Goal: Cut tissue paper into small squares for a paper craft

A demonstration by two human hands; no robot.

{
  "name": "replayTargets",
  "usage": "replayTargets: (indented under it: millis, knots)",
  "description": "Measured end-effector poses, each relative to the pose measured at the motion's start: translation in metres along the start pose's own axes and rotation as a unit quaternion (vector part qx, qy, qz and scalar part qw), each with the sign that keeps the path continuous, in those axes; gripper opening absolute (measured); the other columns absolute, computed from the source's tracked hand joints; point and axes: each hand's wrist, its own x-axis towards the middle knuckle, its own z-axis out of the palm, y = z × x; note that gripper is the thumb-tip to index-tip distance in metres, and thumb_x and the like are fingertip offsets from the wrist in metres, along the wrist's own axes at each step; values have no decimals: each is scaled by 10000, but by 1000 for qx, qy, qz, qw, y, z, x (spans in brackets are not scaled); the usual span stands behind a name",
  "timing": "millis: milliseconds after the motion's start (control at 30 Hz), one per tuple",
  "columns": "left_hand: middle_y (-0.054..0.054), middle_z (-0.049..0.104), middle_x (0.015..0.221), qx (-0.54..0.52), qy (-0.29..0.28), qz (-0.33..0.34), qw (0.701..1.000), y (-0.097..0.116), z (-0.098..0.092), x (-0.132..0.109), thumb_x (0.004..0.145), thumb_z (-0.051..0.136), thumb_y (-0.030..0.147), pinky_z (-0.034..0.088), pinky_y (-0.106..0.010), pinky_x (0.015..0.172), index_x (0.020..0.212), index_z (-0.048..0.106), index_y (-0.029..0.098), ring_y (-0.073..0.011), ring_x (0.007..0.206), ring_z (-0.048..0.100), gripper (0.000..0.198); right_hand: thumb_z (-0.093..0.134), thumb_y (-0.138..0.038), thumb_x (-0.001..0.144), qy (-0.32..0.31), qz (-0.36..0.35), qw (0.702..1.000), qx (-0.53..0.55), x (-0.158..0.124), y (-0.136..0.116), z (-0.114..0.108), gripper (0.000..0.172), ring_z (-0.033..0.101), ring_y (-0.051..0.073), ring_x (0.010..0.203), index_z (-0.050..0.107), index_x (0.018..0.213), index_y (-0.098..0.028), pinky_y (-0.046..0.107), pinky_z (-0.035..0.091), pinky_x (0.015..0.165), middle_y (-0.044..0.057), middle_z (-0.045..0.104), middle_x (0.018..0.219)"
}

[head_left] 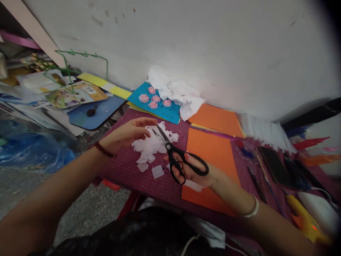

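Note:
Black-handled scissors are held in my right hand, with fingers through the handle loops. Their blades stand apart and point up and left. My left hand hovers by the blade tips with its fingers stretched and the thumb apart, and no object shows in it. Below both hands lies a loose pile of white cut paper pieces on the red checked tabletop. A small white paper square sits at the near side of the pile. Under my right forearm is an orange sheet.
A blue sheet with pink flowers, crumpled white paper and another orange sheet lie along the wall. At right are a dark phone and a yellow glue gun. A green wire rack stands at left.

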Motion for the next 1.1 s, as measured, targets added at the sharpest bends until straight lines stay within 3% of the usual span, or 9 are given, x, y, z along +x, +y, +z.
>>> replayTargets:
  millis: [100, 167, 267, 467, 667, 833, 900, 967, 1100]
  knots:
    - [-45, 732, 1046, -47, -95, 17, 994, -6, 6, 8, 594, 772, 83, 493, -203, 626, 1061, 742, 197, -102, 718, 642, 481, 686, -726, 807, -12, -6, 1000, 4, 0, -3, 2, 683, 561, 107, 617, 599, 1176, -158, 242, 406, 584, -6, 587, 771]
    - [-28, 726, 919, -64, -97, 29, 993, -9, 10, 14, 616, 756, 74, 503, -212, 647, 963, 742, 177, -98, 691, 635, 362, 680, -730, 808, -14, -10, 1000, 8, -1, -5, 2, 676, 554, 105, 611, 604, 1163, -161, 248, 410, 594, -10, 581, 768]
    - [1, 676, 755, -56, -39, 34, 997, -10, 13, 22, 630, 713, 41, 475, -203, 612, 826, 717, 147, -69, 588, 577, 222, 669, -716, 828, -24, -26, 999, 13, -7, -9, -1, 647, 552, 104, 611, 610, 1165, -167, 251, 421, 610, -7, 587, 776]
    - [19, 609, 636, -13, 60, 28, 998, -8, 9, 28, 629, 635, 5, 424, -201, 554, 759, 696, 146, -70, 534, 512, 201, 664, -651, 874, -16, -54, 998, 28, -28, -8, -13, 585, 569, 119, 633, 626, 1205, -170, 257, 440, 631, 11, 610, 802]
    - [-38, 709, 946, 50, 126, 28, 990, 1, 8, 20, 636, 675, 49, 435, -213, 591, 937, 726, 159, -86, 652, 578, 325, 660, -639, 881, 22, -91, 996, -3, -51, -3, -24, 547, 567, 119, 642, 643, 1204, -198, 246, 424, 613, 13, 604, 809]
    - [-38, 688, 898, 142, 168, 64, 973, 13, 15, -3, 718, 660, 137, 444, -234, 622, 1031, 683, 155, -99, 662, 568, 315, 665, -620, 884, 80, -108, 991, -18, -81, 5, -36, 503, 556, 126, 644, 650, 1193, -224, 258, 420, 609, 15, 595, 816]
    - [-37, 679, 842, 219, 136, 78, 963, 10, 19, -17, 738, 655, 192, 440, -242, 615, 936, 678, 153, -104, 645, 554, 204, 682, -630, 864, 103, -114, 988, -27, -91, 8, -40, 512, 537, 132, 633, 657, 1180, -228, 267, 410, 601, 11, 582, 798]
    - [-26, 665, 757, 302, 53, 65, 950, -1, 27, -32, 760, 644, 261, 428, -246, 587, 862, 676, 163, -115, 620, 547, 145, 685, -636, 856, 117, -117, 986, -36, -97, 10, -44, 512, 525, 137, 633, 660, 1168, -231, 276, 401, 601, 12, 581, 796]
    - [-19, 667, 721, 482, -58, 61, 872, -27, 46, -58, 815, 567, 286, 426, -266, 606, 839, 689, 175, -144, 642, 582, 167, 678, -650, 846, 125, -130, 982, -50, -98, 14, -54, 514, 513, 140, 630, 658, 1141, -230, 286, 395, 601, 13, 580, 782]
